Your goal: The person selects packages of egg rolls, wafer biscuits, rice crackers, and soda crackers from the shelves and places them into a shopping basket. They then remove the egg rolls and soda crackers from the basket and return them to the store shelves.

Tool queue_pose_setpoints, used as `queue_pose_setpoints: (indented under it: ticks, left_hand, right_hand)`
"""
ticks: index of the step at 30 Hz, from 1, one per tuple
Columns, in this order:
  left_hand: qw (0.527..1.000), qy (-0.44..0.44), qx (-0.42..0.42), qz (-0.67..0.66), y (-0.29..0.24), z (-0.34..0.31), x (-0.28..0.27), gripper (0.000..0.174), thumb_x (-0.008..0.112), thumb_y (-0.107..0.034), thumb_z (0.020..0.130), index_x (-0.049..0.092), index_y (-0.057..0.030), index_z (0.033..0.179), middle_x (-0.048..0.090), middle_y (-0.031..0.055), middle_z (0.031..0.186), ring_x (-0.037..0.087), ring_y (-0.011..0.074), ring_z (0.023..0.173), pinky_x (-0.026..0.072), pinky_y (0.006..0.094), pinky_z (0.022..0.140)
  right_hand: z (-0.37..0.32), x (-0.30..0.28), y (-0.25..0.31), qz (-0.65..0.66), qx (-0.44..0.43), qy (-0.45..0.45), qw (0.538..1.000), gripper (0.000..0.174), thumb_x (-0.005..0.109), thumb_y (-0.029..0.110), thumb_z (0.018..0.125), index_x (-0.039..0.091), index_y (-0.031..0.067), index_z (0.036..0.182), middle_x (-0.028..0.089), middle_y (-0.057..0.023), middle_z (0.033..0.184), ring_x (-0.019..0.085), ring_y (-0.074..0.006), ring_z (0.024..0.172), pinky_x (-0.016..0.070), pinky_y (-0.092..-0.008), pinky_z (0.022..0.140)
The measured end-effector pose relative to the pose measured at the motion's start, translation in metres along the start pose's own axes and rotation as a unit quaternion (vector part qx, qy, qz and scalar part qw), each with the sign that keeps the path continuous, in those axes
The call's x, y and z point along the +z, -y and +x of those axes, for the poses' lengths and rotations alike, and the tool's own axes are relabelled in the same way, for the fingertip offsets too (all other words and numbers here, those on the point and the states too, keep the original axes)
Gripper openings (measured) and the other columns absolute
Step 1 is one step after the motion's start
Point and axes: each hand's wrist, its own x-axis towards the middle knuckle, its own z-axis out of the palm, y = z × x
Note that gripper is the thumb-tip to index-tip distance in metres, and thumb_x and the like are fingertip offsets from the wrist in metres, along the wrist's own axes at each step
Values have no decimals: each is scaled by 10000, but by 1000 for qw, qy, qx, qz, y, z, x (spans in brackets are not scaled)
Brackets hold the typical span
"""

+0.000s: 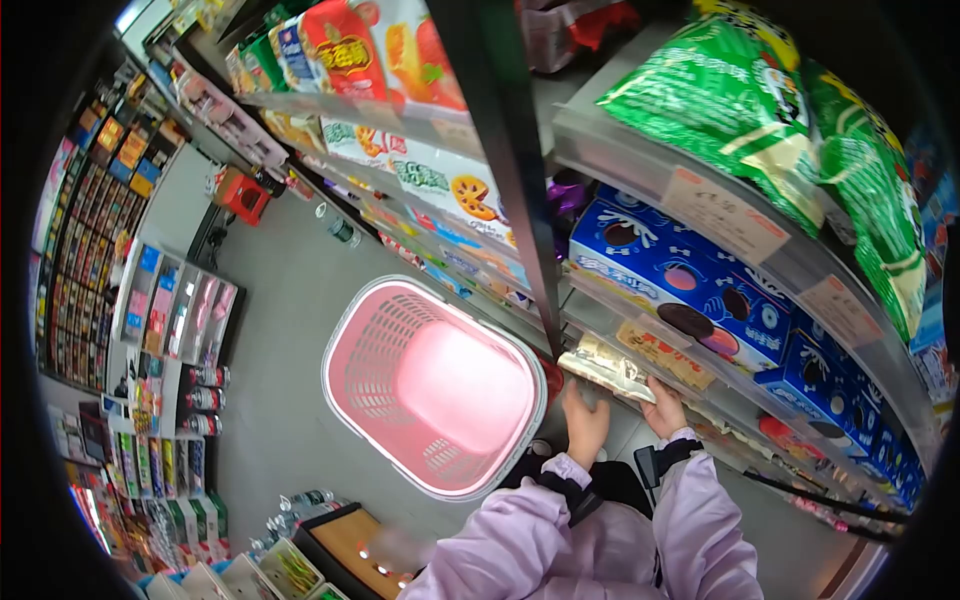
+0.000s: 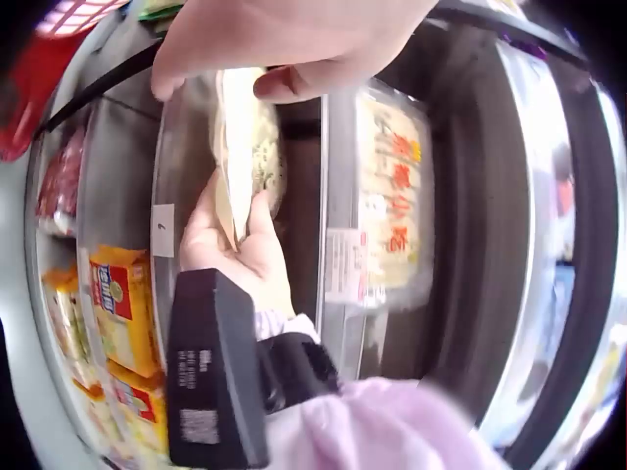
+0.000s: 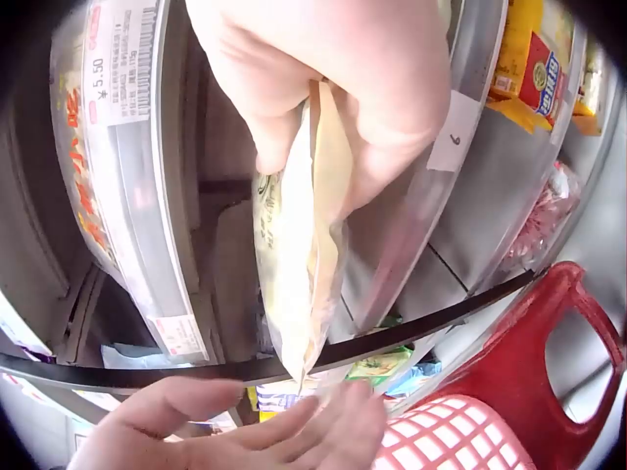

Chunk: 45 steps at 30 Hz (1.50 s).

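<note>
A flat cream-coloured snack packet in clear wrapping is held in front of a low shelf. My right hand pinches one end of it between thumb and fingers; in the right wrist view the packet hangs edge-on beneath that hand. At the packet's other end is my left hand, thumb and fingers spread apart. In the left wrist view this hand has its thumb overlapping the packet's top end. Its extended fingers lie just beyond the packet's tip in the right wrist view.
To the left stands a pink shopping basket on the grey floor. Blue biscuit boxes and green snack bags fill shelves on the right. A black shelf post rises ahead. Another packet lies on the neighbouring shelf.
</note>
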Motion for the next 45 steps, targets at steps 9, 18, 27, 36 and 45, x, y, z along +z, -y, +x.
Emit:
queue_pose_setpoints:
  ticks: [9, 18, 27, 36, 45]
  left_hand:
    - [811, 160, -288, -483, -8, 44, 35, 383, 417, -12, 776, 406, -48, 1158, 514, 57, 1036, 502, 156, 951, 417, 302, 810]
    - [873, 155, -224, -404, 10, 65, 69, 474, 442, -21, 744, 361, -26, 1211, 516, 82, 1056, 509, 167, 864, 409, 258, 719]
    - [908, 148, -201, -337, -13, 42, 33, 396, 505, -67, 734, 428, 73, 1097, 547, 165, 1026, 535, 238, 939, 414, 303, 821]
    - [753, 632, 63, -171, -58, 10, -144, 441, 519, -165, 823, 416, 3, 1217, 547, 118, 1062, 515, 168, 960, 413, 277, 833]
    - [768, 635, 76, -32, -59, 61, -306, 381, 481, -76, 828, 423, 8, 1195, 562, 114, 1023, 543, 160, 915, 449, 254, 759]
  right_hand:
    - [3, 39, 25, -281, 42, -120, 951, 379, 648, 152, 786, 504, 68, 1127, 525, -45, 1111, 454, -144, 1042, 385, -312, 852]
    - [36, -8, 12, -463, -18, -48, 885, 476, 607, 158, 785, 449, 9, 1208, 429, -110, 1276, 382, -210, 1175, 269, -303, 981]
    - [-51, 25, 8, -445, -100, 16, 890, 588, 615, 74, 763, 339, 0, 1277, 404, -171, 1275, 407, -242, 1169, 346, -329, 951]
    - [-224, 62, 7, -446, 23, 88, 891, 306, 585, 65, 798, 513, -15, 1084, 592, -71, 979, 558, -124, 900, 450, -236, 790]
    - [-327, 195, -18, -415, -81, 86, 902, 378, 561, 192, 841, 475, -12, 1148, 569, -115, 1080, 558, -184, 971, 448, -289, 830]
